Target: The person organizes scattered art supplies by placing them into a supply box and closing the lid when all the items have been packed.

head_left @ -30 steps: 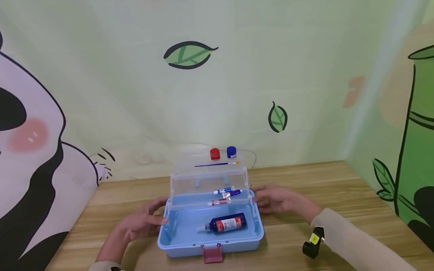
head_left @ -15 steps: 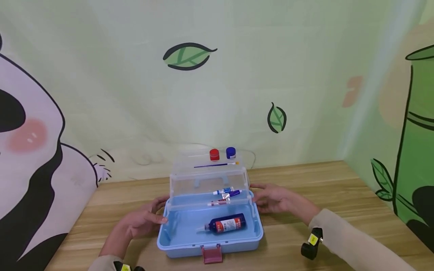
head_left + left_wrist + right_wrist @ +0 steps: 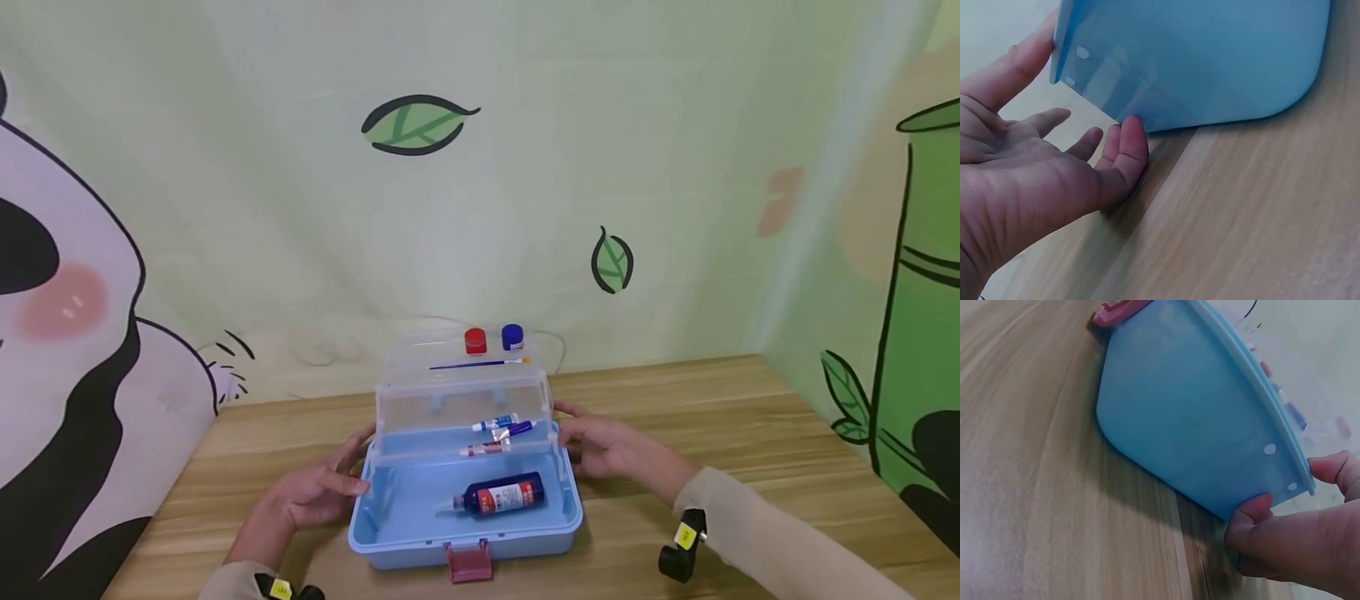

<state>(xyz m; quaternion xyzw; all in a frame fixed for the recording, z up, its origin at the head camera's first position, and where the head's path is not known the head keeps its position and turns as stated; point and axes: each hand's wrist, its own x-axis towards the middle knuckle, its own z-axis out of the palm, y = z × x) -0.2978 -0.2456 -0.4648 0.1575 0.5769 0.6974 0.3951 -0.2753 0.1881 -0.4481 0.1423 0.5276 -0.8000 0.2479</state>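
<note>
A light blue plastic storage box [image 3: 532, 545] stands on the table with its lid and clear trays unfolded to the back. My left hand [image 3: 315, 492] holds its left side, thumb on the rim and little finger at the lower corner in the left wrist view. On the opposite side my right hand [image 3: 1297, 537] grips the back corner, thumb at the rim, fingers curled by the bottom edge. A dark blue bottle [image 3: 504, 496] with a pointed nozzle lies inside the box. Several paint tubes [image 3: 495, 422] rest in the lower clear tray [image 3: 408, 421].
Farther back, a paintbrush [image 3: 476, 364], a red jar [image 3: 476, 341] and a blue jar [image 3: 513, 337] are in the raised clear section. A pink latch [image 3: 470, 562] hangs at the box's front. Behind the wooden table [image 3: 720, 417] is a printed cloth backdrop [image 3: 525, 167].
My right hand and forearm have shifted slightly toward me and to the left along the box's side. The left hand stays at the left rim; the box and its contents hold still.
</note>
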